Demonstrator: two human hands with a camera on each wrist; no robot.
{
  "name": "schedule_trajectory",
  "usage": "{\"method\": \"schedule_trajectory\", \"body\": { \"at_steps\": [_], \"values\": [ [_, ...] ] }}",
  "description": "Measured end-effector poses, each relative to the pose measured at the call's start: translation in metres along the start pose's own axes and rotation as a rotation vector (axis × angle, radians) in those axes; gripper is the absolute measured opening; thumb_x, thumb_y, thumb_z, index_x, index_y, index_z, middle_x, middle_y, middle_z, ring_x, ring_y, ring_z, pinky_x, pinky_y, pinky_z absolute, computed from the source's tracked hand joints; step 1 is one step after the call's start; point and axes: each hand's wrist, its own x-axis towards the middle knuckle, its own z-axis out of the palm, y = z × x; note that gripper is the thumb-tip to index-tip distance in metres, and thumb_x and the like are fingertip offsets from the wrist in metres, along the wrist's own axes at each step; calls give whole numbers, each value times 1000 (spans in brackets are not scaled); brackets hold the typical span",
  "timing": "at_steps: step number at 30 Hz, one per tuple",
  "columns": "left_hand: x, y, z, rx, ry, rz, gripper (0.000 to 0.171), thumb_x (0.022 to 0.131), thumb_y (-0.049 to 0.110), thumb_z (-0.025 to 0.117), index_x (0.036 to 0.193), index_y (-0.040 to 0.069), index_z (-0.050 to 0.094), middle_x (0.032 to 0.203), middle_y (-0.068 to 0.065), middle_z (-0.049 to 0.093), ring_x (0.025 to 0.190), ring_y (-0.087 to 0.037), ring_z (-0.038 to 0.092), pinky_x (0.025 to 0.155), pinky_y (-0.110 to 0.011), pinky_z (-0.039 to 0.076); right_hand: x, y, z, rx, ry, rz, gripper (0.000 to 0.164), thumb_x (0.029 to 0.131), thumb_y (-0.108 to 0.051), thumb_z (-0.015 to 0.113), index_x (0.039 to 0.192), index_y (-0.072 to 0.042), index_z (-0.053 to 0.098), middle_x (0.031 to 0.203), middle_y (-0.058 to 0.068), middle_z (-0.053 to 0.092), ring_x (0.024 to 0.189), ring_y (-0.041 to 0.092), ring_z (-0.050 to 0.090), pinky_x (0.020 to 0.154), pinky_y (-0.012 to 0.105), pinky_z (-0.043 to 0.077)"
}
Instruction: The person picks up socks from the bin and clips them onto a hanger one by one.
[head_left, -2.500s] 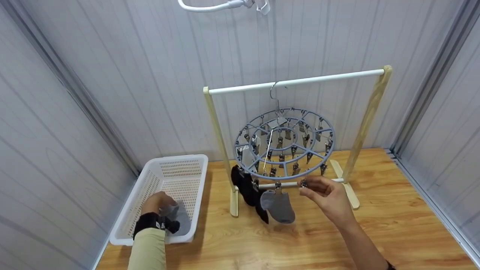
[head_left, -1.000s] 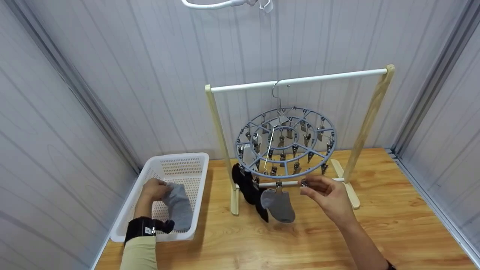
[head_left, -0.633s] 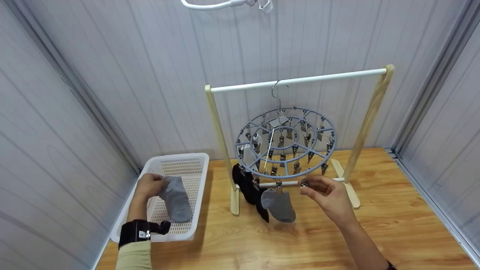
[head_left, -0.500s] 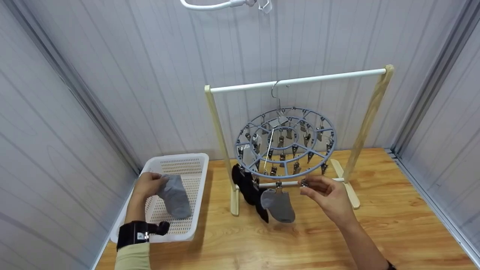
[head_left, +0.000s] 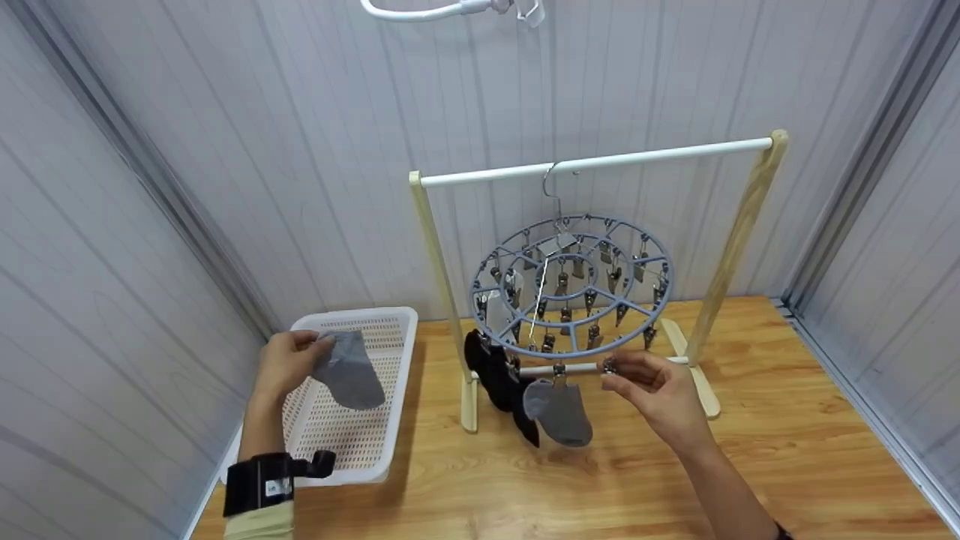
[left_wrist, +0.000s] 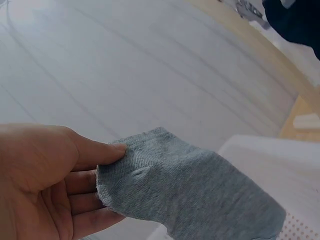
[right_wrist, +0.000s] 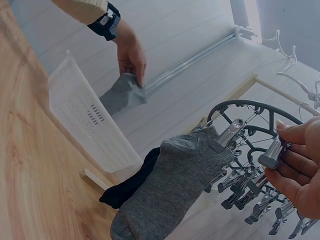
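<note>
My left hand (head_left: 287, 365) pinches a grey sock (head_left: 350, 375) by its cuff, holding it above the white basket (head_left: 403, 375). In the left wrist view the thumb lies over the cuff of this sock (left_wrist: 200, 195). At the near right edge of the round clip hanger (head_left: 571, 351), my right hand (head_left: 667, 401) pinches a metal clip (right_wrist: 272, 152) between thumb and fingers. Just left of that hand, another grey sock (head_left: 559, 414) hangs from a clip. Black socks (head_left: 495, 375) hang further left on the hanger.
The hanger's hook sits over the white bar (head_left: 622, 159) of a wooden-legged rack (head_left: 739, 232). Several unused metal clips (head_left: 592, 334) dangle from the rings. Corrugated wall panels (head_left: 300, 150) enclose the wooden table (head_left: 525, 495). A white hook fitting (head_left: 450, 10) is at the top.
My left hand has come up and slightly left, lifting the grey sock out of the basket. My right hand stays on the clip at the hanger's edge.
</note>
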Motion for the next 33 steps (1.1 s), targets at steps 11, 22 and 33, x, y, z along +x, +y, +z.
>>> {"method": "schedule_trajectory", "body": {
  "at_steps": [11,22,33],
  "values": [
    [-18,35,18,-97,98,110,24,102,25,74,104,2,80,88,-7,79,76,-10,67,65,-19,50,-2,0,2,-2,31,-3,31,91,14,74,122,11,70,111,26,75,95,26,77,83,34,63],
    [-45,57,36,-187,148,165,15,100,17,76,92,4,79,75,-3,71,64,-9,57,56,-20,46,-3,-1,3,1,25,-24,29,92,12,74,121,13,69,112,27,74,96,26,77,83,36,62],
    [-73,75,60,-303,142,234,10,99,11,77,102,2,82,88,-10,78,72,-13,70,62,-20,55,-4,-1,4,-25,22,-48,27,92,11,74,119,12,70,111,25,75,96,25,77,83,36,62]
  ]
}}
